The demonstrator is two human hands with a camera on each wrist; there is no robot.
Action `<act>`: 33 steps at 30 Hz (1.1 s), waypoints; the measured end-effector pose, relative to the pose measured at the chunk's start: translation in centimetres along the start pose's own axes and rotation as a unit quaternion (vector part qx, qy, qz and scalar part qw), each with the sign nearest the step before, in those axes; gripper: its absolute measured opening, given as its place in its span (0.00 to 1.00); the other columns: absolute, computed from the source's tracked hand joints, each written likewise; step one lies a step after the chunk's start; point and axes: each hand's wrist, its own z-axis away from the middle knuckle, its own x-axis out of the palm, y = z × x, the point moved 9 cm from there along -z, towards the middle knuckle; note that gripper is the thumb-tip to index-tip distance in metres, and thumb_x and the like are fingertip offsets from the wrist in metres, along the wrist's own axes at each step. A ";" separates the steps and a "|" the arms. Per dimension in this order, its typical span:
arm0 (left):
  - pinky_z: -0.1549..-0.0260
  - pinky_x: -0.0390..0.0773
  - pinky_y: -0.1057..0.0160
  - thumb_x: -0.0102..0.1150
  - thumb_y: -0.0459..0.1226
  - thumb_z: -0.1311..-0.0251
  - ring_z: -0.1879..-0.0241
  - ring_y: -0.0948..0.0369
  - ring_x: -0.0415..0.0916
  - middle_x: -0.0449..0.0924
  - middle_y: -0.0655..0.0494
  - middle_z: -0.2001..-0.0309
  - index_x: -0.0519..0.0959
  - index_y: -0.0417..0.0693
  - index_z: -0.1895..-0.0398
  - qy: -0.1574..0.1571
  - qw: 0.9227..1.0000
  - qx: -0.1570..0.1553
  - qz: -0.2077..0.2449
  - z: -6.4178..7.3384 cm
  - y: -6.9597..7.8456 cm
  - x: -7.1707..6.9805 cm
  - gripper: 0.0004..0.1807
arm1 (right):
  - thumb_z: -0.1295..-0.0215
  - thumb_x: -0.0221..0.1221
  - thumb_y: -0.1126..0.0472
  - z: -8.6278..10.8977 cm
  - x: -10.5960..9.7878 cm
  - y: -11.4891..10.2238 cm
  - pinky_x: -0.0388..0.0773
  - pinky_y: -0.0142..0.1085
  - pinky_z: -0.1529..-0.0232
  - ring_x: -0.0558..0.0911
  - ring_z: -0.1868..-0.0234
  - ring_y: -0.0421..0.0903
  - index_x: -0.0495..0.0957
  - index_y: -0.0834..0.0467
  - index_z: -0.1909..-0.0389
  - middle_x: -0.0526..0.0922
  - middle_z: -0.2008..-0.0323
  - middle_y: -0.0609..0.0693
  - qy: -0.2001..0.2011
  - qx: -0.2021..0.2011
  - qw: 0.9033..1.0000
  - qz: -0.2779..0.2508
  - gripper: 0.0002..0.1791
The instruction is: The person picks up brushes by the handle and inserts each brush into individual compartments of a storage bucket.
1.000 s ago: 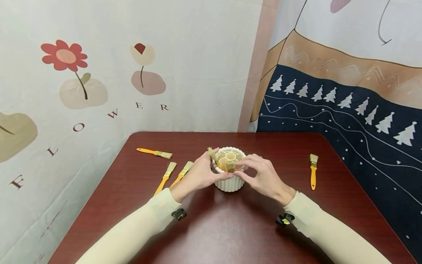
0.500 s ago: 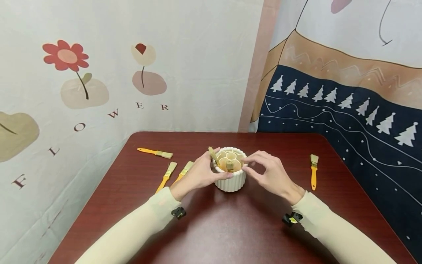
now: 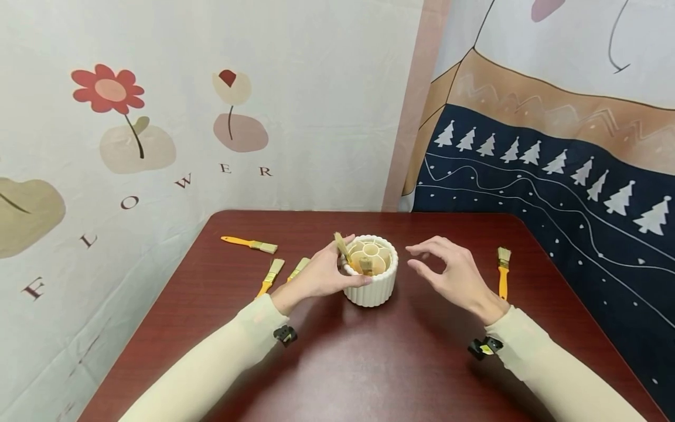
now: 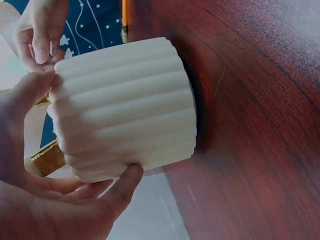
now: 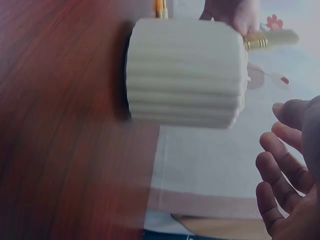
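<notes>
A white ribbed holder stands upright on the table, with flower-shaped compartments inside. My left hand grips it from the left, thumb at the front near the rim; the left wrist view shows fingertips against the ribbed wall. Two paintbrushes stand in the holder, bristles up: one leaning out at the left, another at the front, lower down. Their handles are mostly hidden. To the right of the holder and apart from it, my right hand holds nothing, its fingers relaxed and spread.
Left of the holder lie three yellow-handled paintbrushes: one at the back, one nearer, and one partly behind my left wrist. Another paintbrush lies at the right, its handle end near my right wrist. Printed cloths hang behind the table.
My right hand has let go of the front paintbrush and drawn back to the right, away from the holder. My left hand stays on the holder.
</notes>
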 end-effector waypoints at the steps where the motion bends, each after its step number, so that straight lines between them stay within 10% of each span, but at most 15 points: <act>1: 0.17 0.78 0.43 0.88 0.50 0.40 0.19 0.46 0.80 0.71 0.38 0.12 0.61 0.36 0.07 -0.003 1.000 0.003 0.001 0.0 0.0 0.0 0.64 | 0.31 0.82 0.64 0.1 -0.2 0.2 0.78 0.16 0.40 0.92 0.52 0.46 0.94 0.48 0.39 0.95 0.47 0.43 -0.001 0.007 1.000 0.004 0.21; 24: 0.15 0.75 0.40 0.84 0.46 0.36 0.16 0.44 0.77 0.63 0.42 0.07 0.53 0.41 0.04 -0.021 0.999 0.006 0.046 -0.1 -1.0 0.4 0.65 | 0.32 0.82 0.65 2.7 -5.1 5.5 0.74 0.15 0.48 0.89 0.54 0.48 0.94 0.52 0.39 0.95 0.49 0.48 0.028 0.053 0.995 0.080 0.22; 33: 0.18 0.78 0.39 0.91 0.54 0.45 0.18 0.43 0.79 0.71 0.38 0.15 0.62 0.38 0.10 0.089 0.995 -0.032 0.033 2.0 -0.7 -0.2 0.66 | 0.29 0.82 0.61 3.9 -6.5 8.7 0.75 0.13 0.48 0.91 0.52 0.55 0.93 0.52 0.35 0.94 0.46 0.52 0.018 0.108 0.989 0.095 0.23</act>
